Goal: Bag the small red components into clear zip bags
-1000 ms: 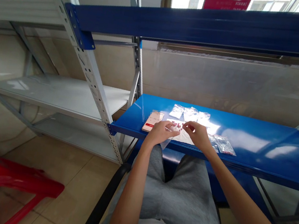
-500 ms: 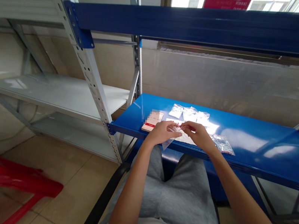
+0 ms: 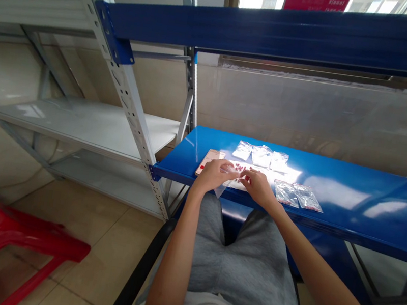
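Note:
My left hand (image 3: 212,176) is closed on a small clear plastic bag (image 3: 222,189), whose corner hangs down at the front edge of the blue shelf. My right hand (image 3: 258,187) is close beside it, fingertips pinched together near the bag; whatever they hold is too small to make out. Just beyond the fingertips, several small red pieces (image 3: 239,168) lie scattered on a white sheet (image 3: 268,173). To the left of my left hand is a phone (image 3: 208,159), lying flat.
On the blue shelf (image 3: 351,196), clear bags (image 3: 261,156) lie in a row at the back. Two filled clear bags (image 3: 308,197) overlap at the right. A blue beam (image 3: 264,33) crosses above. A red stool (image 3: 13,230) stands on the floor at left.
My right hand has drawn slightly back and down, uncovering the red pieces on the sheet. My left hand has shifted a little left with the bag. The view has turned slightly.

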The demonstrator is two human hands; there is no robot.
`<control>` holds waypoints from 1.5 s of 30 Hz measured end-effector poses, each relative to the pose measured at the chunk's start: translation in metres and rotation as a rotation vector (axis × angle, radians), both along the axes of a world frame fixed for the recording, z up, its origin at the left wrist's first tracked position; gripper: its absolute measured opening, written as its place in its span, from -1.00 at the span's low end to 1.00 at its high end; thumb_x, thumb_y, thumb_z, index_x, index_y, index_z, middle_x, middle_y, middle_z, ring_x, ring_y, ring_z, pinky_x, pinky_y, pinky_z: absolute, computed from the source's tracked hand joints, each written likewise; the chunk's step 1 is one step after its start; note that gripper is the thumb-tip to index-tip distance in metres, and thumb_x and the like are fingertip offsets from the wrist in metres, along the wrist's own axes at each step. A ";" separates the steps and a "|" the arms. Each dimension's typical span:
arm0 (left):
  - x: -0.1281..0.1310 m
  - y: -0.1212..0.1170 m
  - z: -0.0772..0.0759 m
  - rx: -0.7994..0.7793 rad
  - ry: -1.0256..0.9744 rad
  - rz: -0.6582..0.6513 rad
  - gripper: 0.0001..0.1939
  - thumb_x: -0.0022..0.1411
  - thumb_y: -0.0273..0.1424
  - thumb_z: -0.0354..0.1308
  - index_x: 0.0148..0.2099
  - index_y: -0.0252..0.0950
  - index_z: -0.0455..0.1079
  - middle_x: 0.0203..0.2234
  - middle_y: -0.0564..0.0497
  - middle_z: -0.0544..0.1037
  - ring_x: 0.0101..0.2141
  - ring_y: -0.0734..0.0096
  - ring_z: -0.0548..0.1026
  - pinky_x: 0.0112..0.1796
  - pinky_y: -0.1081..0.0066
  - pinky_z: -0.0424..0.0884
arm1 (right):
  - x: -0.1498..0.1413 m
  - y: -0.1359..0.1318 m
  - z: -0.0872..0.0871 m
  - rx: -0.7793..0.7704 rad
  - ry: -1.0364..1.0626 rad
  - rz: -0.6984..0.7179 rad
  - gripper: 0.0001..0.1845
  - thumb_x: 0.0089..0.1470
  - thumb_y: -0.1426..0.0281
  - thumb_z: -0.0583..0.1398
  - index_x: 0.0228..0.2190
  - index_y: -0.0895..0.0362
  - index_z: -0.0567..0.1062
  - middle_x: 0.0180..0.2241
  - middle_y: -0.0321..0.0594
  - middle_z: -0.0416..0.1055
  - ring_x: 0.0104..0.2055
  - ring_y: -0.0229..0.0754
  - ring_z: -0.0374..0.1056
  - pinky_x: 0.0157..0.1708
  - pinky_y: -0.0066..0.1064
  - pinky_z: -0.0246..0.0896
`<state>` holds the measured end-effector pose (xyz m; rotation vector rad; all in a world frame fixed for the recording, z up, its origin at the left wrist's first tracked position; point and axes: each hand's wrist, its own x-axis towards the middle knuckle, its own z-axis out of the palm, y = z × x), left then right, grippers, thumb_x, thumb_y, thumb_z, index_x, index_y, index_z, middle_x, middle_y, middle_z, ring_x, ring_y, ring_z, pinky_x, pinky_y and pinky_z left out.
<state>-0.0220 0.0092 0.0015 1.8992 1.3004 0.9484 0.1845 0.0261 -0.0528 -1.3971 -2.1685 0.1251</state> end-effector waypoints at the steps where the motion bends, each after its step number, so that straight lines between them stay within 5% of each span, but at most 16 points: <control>1: 0.000 0.000 0.000 0.001 -0.003 -0.001 -0.51 0.12 -0.07 0.36 -0.02 -0.30 0.57 -0.16 -0.09 0.67 -0.13 0.16 0.61 -0.21 0.37 0.48 | -0.001 0.000 -0.001 0.001 -0.011 0.000 -0.85 0.20 0.48 0.22 -0.24 0.15 0.62 -0.32 -0.13 0.53 -0.36 -0.17 0.37 -0.26 -0.37 0.16; 32: 0.001 0.000 -0.003 -0.010 0.032 0.027 -0.50 0.12 -0.09 0.38 0.01 -0.29 0.56 -0.13 -0.10 0.66 -0.12 0.18 0.60 -0.13 0.34 0.49 | 0.001 0.000 -0.012 -0.007 -0.047 -0.007 -0.80 0.27 0.47 0.12 -0.27 0.16 0.57 -0.25 -0.07 0.55 -0.26 -0.10 0.41 -0.22 -0.36 0.15; 45: 0.015 -0.004 -0.003 -0.038 -0.003 -0.089 -0.45 0.13 -0.09 0.38 0.08 -0.30 0.54 0.00 -0.13 0.62 -0.09 0.17 0.60 -0.14 0.36 0.50 | 0.021 -0.018 0.031 -0.043 0.370 0.032 -0.81 0.16 0.30 0.20 -0.35 0.14 0.57 -0.41 -0.17 0.56 -0.36 -0.15 0.40 -0.29 -0.34 0.25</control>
